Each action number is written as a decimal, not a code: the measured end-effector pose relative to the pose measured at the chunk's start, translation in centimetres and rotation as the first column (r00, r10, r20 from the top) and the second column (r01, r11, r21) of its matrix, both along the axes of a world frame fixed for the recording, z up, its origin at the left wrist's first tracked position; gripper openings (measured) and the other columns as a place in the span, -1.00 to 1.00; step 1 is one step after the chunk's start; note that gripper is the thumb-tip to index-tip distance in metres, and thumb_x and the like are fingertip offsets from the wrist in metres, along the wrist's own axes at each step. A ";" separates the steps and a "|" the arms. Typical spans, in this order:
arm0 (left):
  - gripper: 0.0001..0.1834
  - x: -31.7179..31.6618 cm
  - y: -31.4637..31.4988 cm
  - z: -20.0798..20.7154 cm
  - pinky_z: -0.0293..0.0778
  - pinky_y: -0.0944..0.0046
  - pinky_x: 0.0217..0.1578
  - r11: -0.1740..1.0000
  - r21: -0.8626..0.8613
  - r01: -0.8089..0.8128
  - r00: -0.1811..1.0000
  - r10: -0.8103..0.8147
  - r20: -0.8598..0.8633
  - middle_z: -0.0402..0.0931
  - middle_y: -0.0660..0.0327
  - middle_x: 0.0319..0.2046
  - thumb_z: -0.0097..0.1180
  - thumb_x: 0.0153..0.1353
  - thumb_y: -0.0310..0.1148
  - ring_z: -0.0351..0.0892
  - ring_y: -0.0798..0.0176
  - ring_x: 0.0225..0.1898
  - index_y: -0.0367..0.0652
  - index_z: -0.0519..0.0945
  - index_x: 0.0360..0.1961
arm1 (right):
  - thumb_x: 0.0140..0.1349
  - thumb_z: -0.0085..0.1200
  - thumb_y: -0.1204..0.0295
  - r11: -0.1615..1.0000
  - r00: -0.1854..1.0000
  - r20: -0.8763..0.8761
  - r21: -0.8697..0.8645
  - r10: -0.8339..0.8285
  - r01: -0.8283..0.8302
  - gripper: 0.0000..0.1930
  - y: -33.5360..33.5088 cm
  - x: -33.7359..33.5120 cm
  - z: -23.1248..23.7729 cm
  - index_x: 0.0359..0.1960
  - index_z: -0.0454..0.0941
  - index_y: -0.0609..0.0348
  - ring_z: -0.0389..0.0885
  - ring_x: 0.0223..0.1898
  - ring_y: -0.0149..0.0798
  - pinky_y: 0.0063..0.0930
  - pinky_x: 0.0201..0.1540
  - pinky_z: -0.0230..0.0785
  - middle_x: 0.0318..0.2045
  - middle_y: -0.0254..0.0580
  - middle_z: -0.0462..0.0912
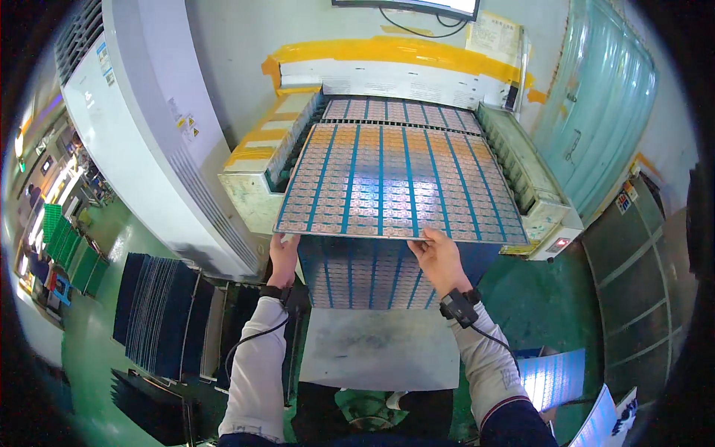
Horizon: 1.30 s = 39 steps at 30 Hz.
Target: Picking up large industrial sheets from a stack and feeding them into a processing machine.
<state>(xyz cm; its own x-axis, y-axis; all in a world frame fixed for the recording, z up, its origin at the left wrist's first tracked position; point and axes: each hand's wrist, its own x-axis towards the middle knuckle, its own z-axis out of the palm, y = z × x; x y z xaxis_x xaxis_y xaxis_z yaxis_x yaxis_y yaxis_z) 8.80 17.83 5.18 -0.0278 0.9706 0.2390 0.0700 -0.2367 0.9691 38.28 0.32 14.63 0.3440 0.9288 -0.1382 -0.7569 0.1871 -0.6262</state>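
Note:
A large circuit board panel [395, 182], patterned in copper-pink blocks with blue-green stripes, lies across the roller conveyor [514, 167]. My left hand [284, 259] grips its near left corner. With the thumb on top and the other fingers under the edge, my right hand [441, 262] holds the near edge right of the middle. Farther in, a second panel [402, 112] of the same pattern lies on the rollers at the machine's mouth. Below the held panel, another patterned panel surface [365, 279] stands above a pale grey board [380, 346].
A tall white air conditioner [141, 127] stands at left. Racks of dark panels [156, 316] are on the floor at lower left. Yellow-taped machine sides [272, 134] flank the rollers. Loose panels [555, 378] lie at lower right, near a grey cabinet [633, 276].

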 end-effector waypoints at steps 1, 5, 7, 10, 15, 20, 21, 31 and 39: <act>-0.60 0.6 -0.3 0.8 0.35 0.38 -0.17 0.999 -0.023 0.035 0.996 -0.033 0.083 0.44 0.11 -0.03 0.16 0.17 -0.34 0.46 0.35 -0.19 -0.29 0.43 0.00 | 0.23 -0.02 0.43 1.000 1.000 0.005 -0.011 -0.008 0.008 -0.88 0.1 0.3 -0.1 -0.28 0.47 0.20 0.52 -0.17 -0.21 -0.26 -0.02 0.39 -0.27 -0.19 0.57; -0.67 0.4 0.6 0.5 0.35 0.39 -0.17 0.991 -0.104 0.086 0.985 -0.069 0.156 0.50 0.18 -0.13 0.14 0.18 -0.37 0.45 0.40 -0.20 -0.27 0.46 -0.05 | 0.22 0.02 0.39 0.996 0.993 0.084 -0.030 0.088 -0.086 -0.80 -0.1 0.3 0.2 -0.19 0.47 0.23 0.52 -0.11 -0.21 -0.27 -0.01 0.39 -0.21 -0.16 0.57; -0.72 1.2 0.7 0.4 0.34 0.40 -0.18 0.995 -0.027 0.095 0.985 -0.090 0.144 0.52 0.24 -0.23 0.13 0.19 -0.38 0.43 0.42 -0.23 -0.26 0.48 -0.09 | 0.21 0.05 0.36 0.988 0.969 0.197 -0.070 0.151 -0.140 -0.74 -1.0 0.6 0.2 -0.12 0.45 0.23 0.53 -0.09 -0.22 -0.27 -0.02 0.40 -0.19 -0.15 0.57; -0.77 0.3 1.7 -0.7 0.30 0.40 -0.25 0.999 -0.016 0.052 0.993 -0.050 0.111 0.52 0.28 -0.27 0.08 0.20 -0.42 0.40 0.43 -0.29 -0.26 0.49 -0.13 | 0.18 0.10 0.35 0.984 0.915 0.378 -0.155 0.139 -0.085 -0.66 -2.8 1.9 -1.4 -0.04 0.43 0.21 0.54 -0.11 -0.25 -0.31 -0.07 0.41 -0.17 -0.19 0.56; -0.64 0.3 1.2 -1.5 0.31 0.41 -0.17 0.999 0.017 0.038 0.987 -0.040 0.159 0.47 0.21 -0.18 0.13 0.20 -0.39 0.38 0.41 -0.18 -0.26 0.43 0.01 | 0.03 0.12 0.54 0.792 0.582 0.736 -0.104 -0.346 0.602 -0.58 -4.2 12.3 -9.4 -0.01 0.40 0.15 0.46 -0.27 -0.40 -0.50 -0.33 0.39 -0.24 -0.31 0.46; -0.41 0.6 0.8 -2.0 0.27 0.33 0.00 0.995 0.031 0.098 0.988 -0.101 0.117 0.41 0.03 0.04 0.10 0.21 -0.37 0.38 0.28 0.03 -0.27 0.25 0.24 | 0.04 0.10 0.55 0.663 0.351 0.889 -0.075 -0.294 0.745 -0.50 -6.0 20.7 -13.3 0.09 0.34 0.17 0.43 -0.31 -0.41 -0.55 -0.42 0.32 -0.13 -0.27 0.44; -0.41 0.9 -0.2 -0.7 0.26 0.29 0.03 0.994 -0.033 0.101 0.991 -0.098 0.086 0.39 -0.01 0.07 0.09 0.22 -0.34 0.37 0.22 0.07 -0.33 0.23 0.23 | 0.04 0.10 0.55 0.667 0.361 0.888 -0.087 -0.285 0.740 -0.49 -6.0 20.7 -13.3 0.10 0.33 0.17 0.44 -0.31 -0.41 -0.54 -0.42 0.33 -0.11 -0.27 0.44; -0.39 0.5 -3.8 0.2 0.27 0.32 0.05 0.996 -0.076 0.038 0.999 -0.038 -0.005 0.36 0.02 0.10 0.09 0.23 -0.34 0.38 0.24 0.06 -0.37 0.21 0.23 | 0.04 0.05 0.55 0.675 0.243 0.942 -0.023 -0.232 0.737 -0.42 -7.0 19.2 -14.1 0.19 0.30 0.14 0.46 -0.26 -0.40 -0.52 -0.40 0.37 0.03 -0.30 0.44; -0.43 -1.7 -8.6 1.3 0.26 0.33 0.08 0.997 -0.066 -0.029 0.997 0.034 0.064 0.39 0.06 0.08 0.11 0.22 -0.30 0.38 0.26 0.08 -0.36 0.28 0.18 | 0.05 0.08 0.49 0.765 0.547 0.823 -0.250 -0.156 0.594 -0.50 -9.0 15.5 -9.9 0.11 0.42 0.07 0.47 -0.25 -0.41 -0.49 -0.37 0.39 -0.04 -0.32 0.51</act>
<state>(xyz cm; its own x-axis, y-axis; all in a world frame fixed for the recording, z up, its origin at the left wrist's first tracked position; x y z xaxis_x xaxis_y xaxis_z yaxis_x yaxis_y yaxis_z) 7.08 9.24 6.50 -0.0720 0.9825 0.1718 0.0125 -0.1713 0.9851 53.73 -8.71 4.78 0.8211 0.5705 -0.0201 0.0665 -0.1306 -0.9892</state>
